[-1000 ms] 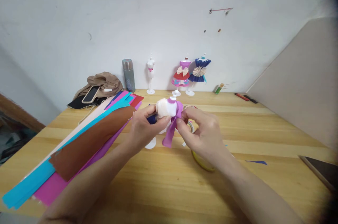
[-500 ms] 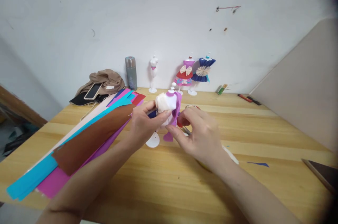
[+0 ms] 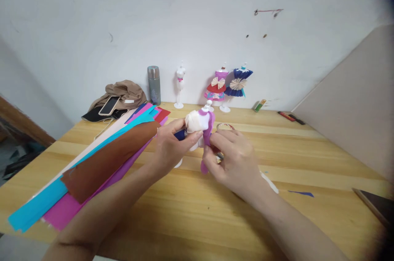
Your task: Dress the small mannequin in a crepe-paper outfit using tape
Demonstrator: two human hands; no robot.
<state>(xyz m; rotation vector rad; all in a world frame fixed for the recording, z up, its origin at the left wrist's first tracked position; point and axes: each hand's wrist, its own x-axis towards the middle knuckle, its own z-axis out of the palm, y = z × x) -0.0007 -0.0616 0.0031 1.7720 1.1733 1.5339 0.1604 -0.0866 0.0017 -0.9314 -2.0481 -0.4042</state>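
Observation:
My left hand [image 3: 168, 148] grips a small white mannequin figure [image 3: 197, 122] by its body, thumb across the front, holding it upright above the wooden table [image 3: 308, 158]. A purple paper strip [image 3: 207, 138] hangs down the figure's right side. My right hand [image 3: 234, 158] pinches this strip between thumb and fingers just below the figure's waist. A dark blue piece [image 3: 180, 134] shows between my left fingers. The figure's white base is mostly hidden behind my left hand.
Long coloured paper sheets [image 3: 92, 166] lie at the left. At the back stand a grey flask [image 3: 153, 85], a bare white mannequin [image 3: 180, 86] and two dressed ones [image 3: 227, 84]. A phone on a cloth heap [image 3: 117, 99], a tape roll [image 3: 224, 127] and a tablet corner [image 3: 374, 207] are also here.
My right hand has slid down the purple strip and closed on it lower and nearer the figure. The figure has tilted slightly right. The view has shifted a little.

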